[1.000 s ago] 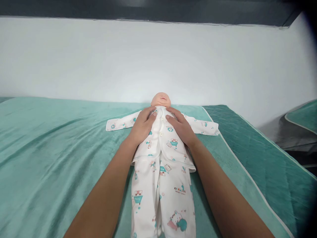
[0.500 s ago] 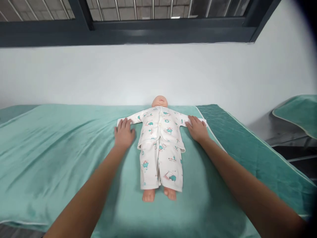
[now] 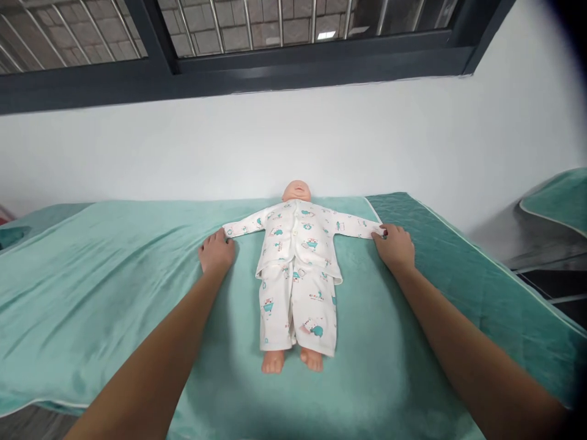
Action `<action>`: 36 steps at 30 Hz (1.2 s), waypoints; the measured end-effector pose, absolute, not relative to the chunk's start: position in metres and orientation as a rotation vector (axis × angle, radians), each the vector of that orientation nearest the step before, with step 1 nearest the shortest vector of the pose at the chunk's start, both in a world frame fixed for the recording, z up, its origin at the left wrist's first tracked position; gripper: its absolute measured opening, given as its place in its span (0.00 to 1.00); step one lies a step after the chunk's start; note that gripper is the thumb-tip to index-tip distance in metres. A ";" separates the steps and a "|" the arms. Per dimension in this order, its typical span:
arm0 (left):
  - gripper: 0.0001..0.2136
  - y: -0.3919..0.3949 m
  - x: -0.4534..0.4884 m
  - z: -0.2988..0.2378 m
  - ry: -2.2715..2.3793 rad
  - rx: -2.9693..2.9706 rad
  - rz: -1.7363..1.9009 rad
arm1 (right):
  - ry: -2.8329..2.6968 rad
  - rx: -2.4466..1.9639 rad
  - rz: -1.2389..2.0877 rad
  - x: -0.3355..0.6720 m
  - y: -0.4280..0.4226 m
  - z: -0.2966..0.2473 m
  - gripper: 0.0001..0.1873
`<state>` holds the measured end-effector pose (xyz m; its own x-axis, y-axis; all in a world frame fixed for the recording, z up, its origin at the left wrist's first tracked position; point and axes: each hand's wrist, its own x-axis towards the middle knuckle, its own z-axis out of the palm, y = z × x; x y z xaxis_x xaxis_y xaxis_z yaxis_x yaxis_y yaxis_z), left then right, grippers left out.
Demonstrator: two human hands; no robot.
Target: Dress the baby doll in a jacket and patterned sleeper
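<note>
A baby doll lies face up with its head toward the wall, its arms spread wide inside white sleeves. It wears a white printed pajama top and matching pajama pants, and its bare feet stick out below. At the end of the left-hand sleeve, my left hand is closed with its fingertips on the cuff. My right hand pinches the cuff of the other sleeve between thumb and fingers. Both sleeves are stretched out nearly straight, and no doll hands show at their ends.
A light green sheet covers the surface under the doll. Darker green quilted cloth lies along the right side. Behind rises a white wall below a dark-framed barred window. Another green-covered piece stands at far right.
Both hands have slid outward along the sleeves, from flat on them to closed at the cuffs. The view has tilted slightly.
</note>
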<state>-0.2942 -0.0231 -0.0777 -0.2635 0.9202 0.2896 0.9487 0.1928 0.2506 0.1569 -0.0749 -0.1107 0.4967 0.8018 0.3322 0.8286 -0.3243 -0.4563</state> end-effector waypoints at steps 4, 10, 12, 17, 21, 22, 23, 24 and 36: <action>0.17 -0.013 -0.298 -0.079 -2.367 -1.750 -0.588 | -1.311 -2.119 -0.006 0.163 -0.069 -0.113 0.20; 0.17 -0.016 -0.298 -0.077 -2.443 -1.628 -0.648 | -1.250 -2.038 0.041 0.169 -0.065 -0.117 0.18; 0.17 -0.020 -0.296 -0.076 -2.441 -1.549 -0.678 | -1.235 -2.002 0.064 0.171 -0.065 -0.117 0.18; 0.18 -0.022 -0.291 -0.077 -2.431 -1.493 -0.611 | -1.159 -1.885 0.083 0.174 -0.064 -0.116 0.18; 0.19 -0.016 -0.289 -0.078 -2.437 -1.488 -0.570 | -1.112 -1.784 0.061 0.175 -0.064 -0.117 0.19; 0.19 -0.015 -0.289 -0.078 -2.441 -1.490 -0.573 | -1.108 -1.771 0.058 0.176 -0.064 -0.117 0.19; 0.19 -0.014 -0.289 -0.078 -2.444 -1.493 -0.583 | -1.109 -1.769 0.051 0.176 -0.065 -0.117 0.19; 0.19 -0.013 -0.289 -0.078 -2.442 -1.498 -0.603 | -1.111 -1.778 0.039 0.175 -0.065 -0.116 0.18; 0.23 -0.025 -0.297 -0.078 -2.331 -1.784 -0.660 | -1.808 -1.495 -0.005 0.090 -0.141 -0.101 0.30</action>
